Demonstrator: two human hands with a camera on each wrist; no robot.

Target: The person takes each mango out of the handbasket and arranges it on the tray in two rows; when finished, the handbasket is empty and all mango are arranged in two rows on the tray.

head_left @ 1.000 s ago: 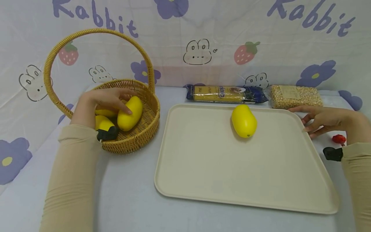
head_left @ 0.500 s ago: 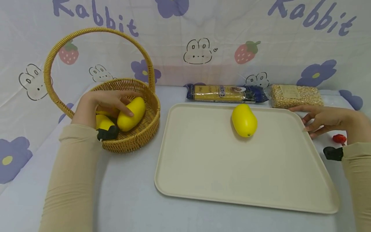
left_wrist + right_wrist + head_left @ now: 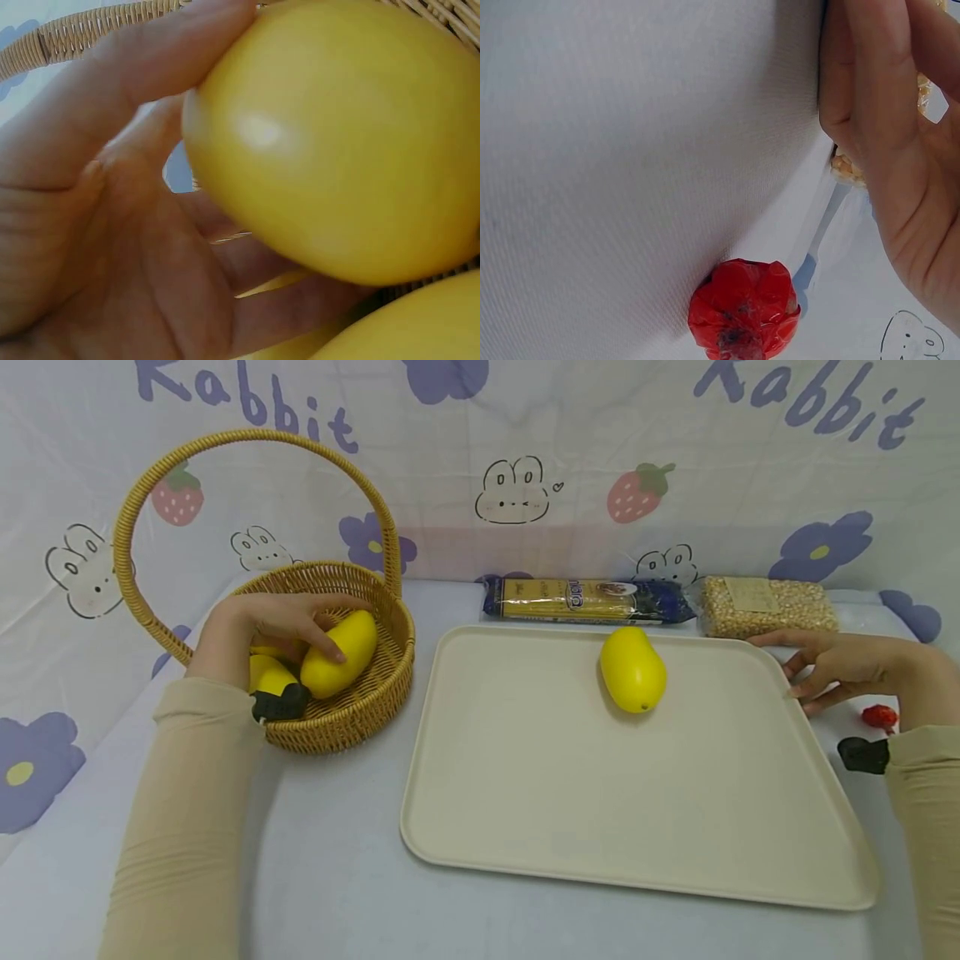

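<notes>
My left hand [image 3: 288, 617] is inside the wicker basket [image 3: 341, 735] and grips a yellow mango [image 3: 352, 639]. In the left wrist view, thumb and fingers curve round that mango [image 3: 345, 142] from opposite sides. Other yellow mangoes [image 3: 270, 675] lie under and beside the hand, partly covered by it. One more mango [image 3: 633, 670] rests near the back edge of the beige tray [image 3: 562, 793]. At the tray's back right corner, my right hand [image 3: 847, 668] touches the rim with relaxed fingers. It holds nothing that I can see.
Behind the tray lie a pasta packet [image 3: 585, 602] and a clear bag of pale yellow kernels [image 3: 772, 608]. A small red wrapped thing [image 3: 879, 718] sits by the right wrist. The basket's tall handle [image 3: 255, 437] arches above the left forearm.
In the basket, the gripped mango has shifted and turned slightly to the right against the left hand. The right hand, the tray and the mango on it have stayed put.
</notes>
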